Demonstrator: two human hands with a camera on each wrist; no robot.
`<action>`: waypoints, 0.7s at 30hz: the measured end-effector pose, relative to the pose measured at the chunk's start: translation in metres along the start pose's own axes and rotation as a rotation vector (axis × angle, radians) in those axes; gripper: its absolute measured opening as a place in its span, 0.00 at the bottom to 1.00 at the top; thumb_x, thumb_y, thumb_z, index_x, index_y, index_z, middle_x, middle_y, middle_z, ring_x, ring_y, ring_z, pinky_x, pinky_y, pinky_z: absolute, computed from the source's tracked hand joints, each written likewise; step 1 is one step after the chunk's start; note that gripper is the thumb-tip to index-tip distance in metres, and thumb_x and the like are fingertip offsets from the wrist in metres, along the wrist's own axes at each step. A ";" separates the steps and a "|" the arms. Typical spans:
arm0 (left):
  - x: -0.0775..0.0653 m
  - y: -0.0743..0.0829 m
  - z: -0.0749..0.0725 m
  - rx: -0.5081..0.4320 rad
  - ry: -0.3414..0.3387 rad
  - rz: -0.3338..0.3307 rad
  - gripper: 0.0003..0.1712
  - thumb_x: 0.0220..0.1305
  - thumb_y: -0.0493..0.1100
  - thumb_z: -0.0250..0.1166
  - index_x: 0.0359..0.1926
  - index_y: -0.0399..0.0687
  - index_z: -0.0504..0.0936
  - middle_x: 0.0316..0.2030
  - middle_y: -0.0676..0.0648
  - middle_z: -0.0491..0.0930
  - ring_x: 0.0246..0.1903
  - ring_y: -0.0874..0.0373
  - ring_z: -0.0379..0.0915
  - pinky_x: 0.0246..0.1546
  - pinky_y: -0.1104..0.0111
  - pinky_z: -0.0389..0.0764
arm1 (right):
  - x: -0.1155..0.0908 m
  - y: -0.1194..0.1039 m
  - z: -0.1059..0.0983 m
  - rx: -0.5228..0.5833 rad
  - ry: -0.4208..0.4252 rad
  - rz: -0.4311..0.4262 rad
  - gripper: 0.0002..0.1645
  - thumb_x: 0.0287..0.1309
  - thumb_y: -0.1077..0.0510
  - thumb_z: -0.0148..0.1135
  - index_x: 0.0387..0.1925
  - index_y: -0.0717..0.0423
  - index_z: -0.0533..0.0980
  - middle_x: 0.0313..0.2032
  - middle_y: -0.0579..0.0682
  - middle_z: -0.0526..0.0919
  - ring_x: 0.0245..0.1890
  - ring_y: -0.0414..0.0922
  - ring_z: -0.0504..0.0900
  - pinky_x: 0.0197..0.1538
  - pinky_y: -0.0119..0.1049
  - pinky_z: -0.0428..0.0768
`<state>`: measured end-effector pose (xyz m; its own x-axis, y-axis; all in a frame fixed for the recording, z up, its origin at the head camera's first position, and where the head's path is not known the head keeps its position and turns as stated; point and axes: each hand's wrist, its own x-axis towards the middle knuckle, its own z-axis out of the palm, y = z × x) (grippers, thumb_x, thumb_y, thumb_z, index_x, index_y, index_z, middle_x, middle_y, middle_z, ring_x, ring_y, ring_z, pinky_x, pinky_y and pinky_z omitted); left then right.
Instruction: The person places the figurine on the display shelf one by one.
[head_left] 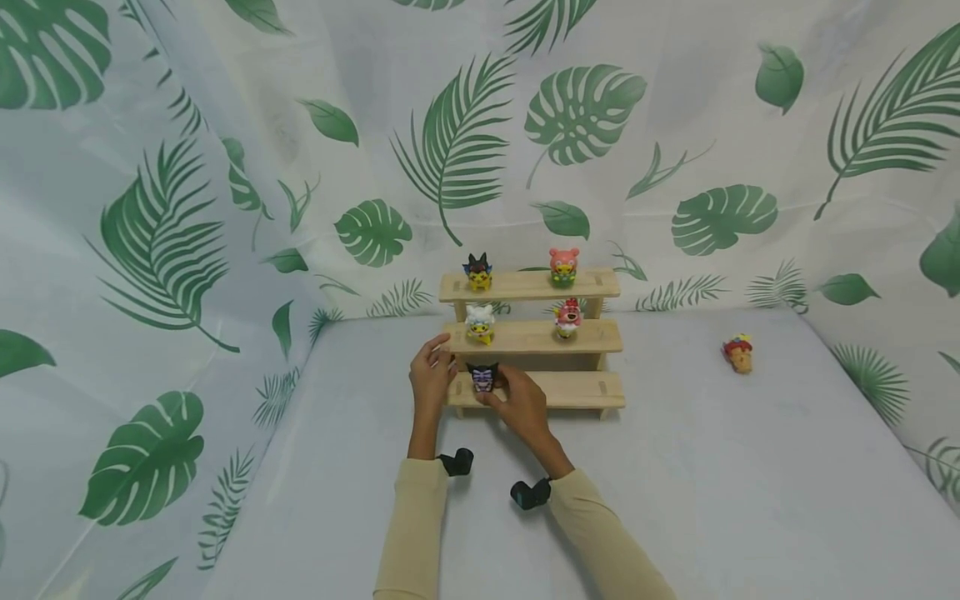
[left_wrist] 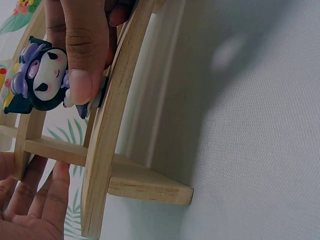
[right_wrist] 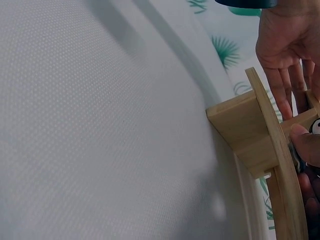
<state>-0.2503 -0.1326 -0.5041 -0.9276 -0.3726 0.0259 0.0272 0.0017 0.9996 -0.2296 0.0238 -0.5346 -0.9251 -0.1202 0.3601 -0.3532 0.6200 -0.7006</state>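
Observation:
A small figurine with a black horned hood and white face [left_wrist: 50, 75] is at the left end of the bottom shelf [head_left: 555, 389] of a three-step wooden stand. My right hand [head_left: 525, 408] pinches its lower part between thumb and fingers. In the left wrist view its base is at the board, partly hidden by the thumb [left_wrist: 82, 85]. My left hand [head_left: 431, 375] is at the left side of the stand, its fingers loosely extended by the middle shelf's end [head_left: 525, 337]. The right wrist view also shows this left hand [right_wrist: 287, 40] beside the wood.
On the middle shelf stand a white-hooded figurine [head_left: 480, 323] and a red-pink one [head_left: 567, 318]. The top shelf [head_left: 521, 286] holds a dark-eared figurine [head_left: 477, 272] and a pink-hooded one [head_left: 564, 267]. Another figurine [head_left: 739, 354] lies on the table [head_left: 697, 467] at right.

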 end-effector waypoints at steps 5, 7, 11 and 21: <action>-0.001 0.002 0.000 0.005 0.002 -0.004 0.14 0.72 0.41 0.57 0.55 0.49 0.82 0.46 0.40 0.85 0.43 0.54 0.83 0.45 0.55 0.86 | 0.000 0.001 0.000 0.004 -0.015 0.011 0.22 0.43 0.49 0.79 0.37 0.52 0.79 0.34 0.49 0.85 0.36 0.46 0.82 0.37 0.44 0.78; -0.001 0.002 0.001 0.006 0.001 -0.002 0.15 0.72 0.41 0.56 0.55 0.49 0.82 0.46 0.39 0.85 0.43 0.53 0.83 0.45 0.54 0.86 | 0.000 0.001 0.000 0.005 -0.015 0.010 0.22 0.43 0.49 0.79 0.38 0.52 0.79 0.34 0.49 0.85 0.36 0.46 0.82 0.38 0.45 0.78; -0.001 0.003 0.001 0.008 -0.005 -0.007 0.15 0.72 0.41 0.56 0.56 0.48 0.81 0.47 0.39 0.84 0.44 0.53 0.82 0.46 0.54 0.85 | -0.001 0.001 0.000 0.018 -0.012 0.005 0.23 0.43 0.50 0.79 0.41 0.53 0.79 0.35 0.50 0.85 0.37 0.47 0.83 0.40 0.46 0.79; -0.008 0.018 -0.003 -0.004 -0.059 -0.009 0.18 0.73 0.37 0.54 0.60 0.39 0.77 0.49 0.32 0.82 0.50 0.39 0.79 0.51 0.44 0.80 | -0.009 0.006 -0.008 0.084 0.023 -0.034 0.31 0.43 0.55 0.79 0.52 0.58 0.79 0.40 0.53 0.87 0.40 0.48 0.84 0.46 0.48 0.81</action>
<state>-0.2415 -0.1327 -0.4868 -0.9483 -0.3169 0.0171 0.0197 -0.0050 0.9998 -0.2224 0.0352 -0.5368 -0.9094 -0.1210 0.3980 -0.3954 0.5488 -0.7365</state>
